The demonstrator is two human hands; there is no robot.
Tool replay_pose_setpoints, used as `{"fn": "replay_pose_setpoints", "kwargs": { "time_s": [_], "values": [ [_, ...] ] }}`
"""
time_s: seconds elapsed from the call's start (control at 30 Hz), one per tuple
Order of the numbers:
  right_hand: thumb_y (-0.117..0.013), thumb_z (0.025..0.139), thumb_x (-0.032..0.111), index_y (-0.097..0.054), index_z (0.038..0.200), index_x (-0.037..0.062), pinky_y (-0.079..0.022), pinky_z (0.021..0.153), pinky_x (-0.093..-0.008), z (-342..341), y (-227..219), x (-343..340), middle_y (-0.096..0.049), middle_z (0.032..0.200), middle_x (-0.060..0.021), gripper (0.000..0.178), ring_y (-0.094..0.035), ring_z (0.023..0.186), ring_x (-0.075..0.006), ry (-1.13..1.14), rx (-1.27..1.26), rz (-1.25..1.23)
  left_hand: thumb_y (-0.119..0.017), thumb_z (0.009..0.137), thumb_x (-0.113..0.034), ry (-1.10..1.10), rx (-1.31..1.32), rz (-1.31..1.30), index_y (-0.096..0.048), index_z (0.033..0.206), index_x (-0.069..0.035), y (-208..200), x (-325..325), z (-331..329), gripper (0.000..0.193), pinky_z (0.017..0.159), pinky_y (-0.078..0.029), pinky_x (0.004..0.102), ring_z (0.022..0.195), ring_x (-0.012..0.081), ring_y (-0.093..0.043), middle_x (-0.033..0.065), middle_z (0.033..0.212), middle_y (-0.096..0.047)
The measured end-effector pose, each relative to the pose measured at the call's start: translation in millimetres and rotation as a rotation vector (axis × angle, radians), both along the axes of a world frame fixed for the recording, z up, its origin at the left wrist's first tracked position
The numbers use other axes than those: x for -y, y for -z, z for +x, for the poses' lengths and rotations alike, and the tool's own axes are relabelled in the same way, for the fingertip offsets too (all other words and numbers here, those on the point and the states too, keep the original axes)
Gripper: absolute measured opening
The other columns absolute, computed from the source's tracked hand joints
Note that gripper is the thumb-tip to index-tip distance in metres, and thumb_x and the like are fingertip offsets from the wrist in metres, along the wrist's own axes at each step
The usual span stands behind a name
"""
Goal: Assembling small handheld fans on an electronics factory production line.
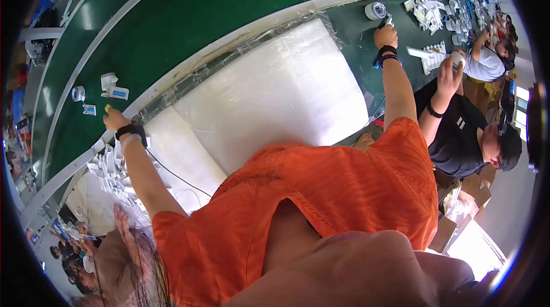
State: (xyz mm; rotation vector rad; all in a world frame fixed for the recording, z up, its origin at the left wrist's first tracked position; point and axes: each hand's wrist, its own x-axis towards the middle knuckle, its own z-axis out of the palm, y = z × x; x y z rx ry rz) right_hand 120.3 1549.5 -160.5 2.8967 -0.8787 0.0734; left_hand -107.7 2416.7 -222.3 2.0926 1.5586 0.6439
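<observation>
At the far left, my left hand reaches over the rim of the green conveyor belt. Its thumb and a finger look apart, with yellow at one fingertip and nothing plainly held. Just beyond it on the belt are a white cup-shaped part, a white box with a blue panel, a white ring-shaped part and a small blue-and-white packet. My right hand stretches to the back right, its fingers closed round a small whitish piece. Near those fingers stands a white round device.
A plastic-covered white pad lies before me. White parts pile up at the right and lower left. A co-worker in black sits close at my right, holding a white round part. A dark cable crosses the pad's left.
</observation>
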Motion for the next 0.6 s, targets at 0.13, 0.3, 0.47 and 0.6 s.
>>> {"fn": "replay_pose_setpoints", "kwargs": {
  "time_s": [0.13,0.3,0.47,0.6],
  "values": [
    [-0.065,0.076,0.03,-0.059,0.096,-0.0003,-0.053,0.076,-0.0402,15.6,-2.7,5.5,-0.065,0.097,-0.0188,0.036,-0.066,0.083,-0.0332,-0.234,-0.087,0.007,-0.059,0.081,-0.007,0.311,0.195,0.295,-0.057,0.108,0.009,-34.1,78.3,-9.3,0.032,0.089,-0.045,0.0389,0.096,0.033,-0.058,0.0231,0.11,-0.059],
    [-0.064,0.082,0.013,-0.06,0.091,-0.0105,-0.056,0.072,-0.0297,-22.8,-10.6,-19.5,-0.064,0.089,-0.015,0.025,-0.067,0.077,-0.0235,-0.095,0.124,1.533,-0.052,0.089,-0.006,0.678,0.532,-0.403,-0.055,0.116,-0.002,-79.0,252.0,1.4,0.027,0.082,-0.049,0.0347,0.098,0.0229,-0.058,0.0109,0.117,-0.054],
    [-0.055,0.088,0.004,-0.048,0.12,-0.0122,-0.053,0.085,-0.0261,-105.2,-82.2,-136.8,-0.06,0.104,-0.0138,0.036,-0.061,0.095,-0.0181,-0.252,0.188,1.876,-0.048,0.094,-0.026,1.035,0.53,-1.201,-0.056,0.114,-0.004,-122.6,374.7,-0.1,0.031,0.07,-0.051,0.0277,0.088,0.0177,-0.063,0.008,0.106,-0.061],
    [-0.055,0.088,0.002,-0.045,0.123,-0.0097,-0.054,0.084,-0.0293,-169.4,-107.3,-195.8,-0.059,0.102,-0.0106,0.038,-0.061,0.09,-0.0164,-0.345,0.139,1.941,-0.048,0.094,-0.035,1.053,0.362,-1.594,-0.054,0.117,-0.001,-133.2,429.1,6.0,0.041,0.081,-0.048,0.0316,0.094,0.0195,-0.062,0.0119,0.11,-0.062]
  ]
}}
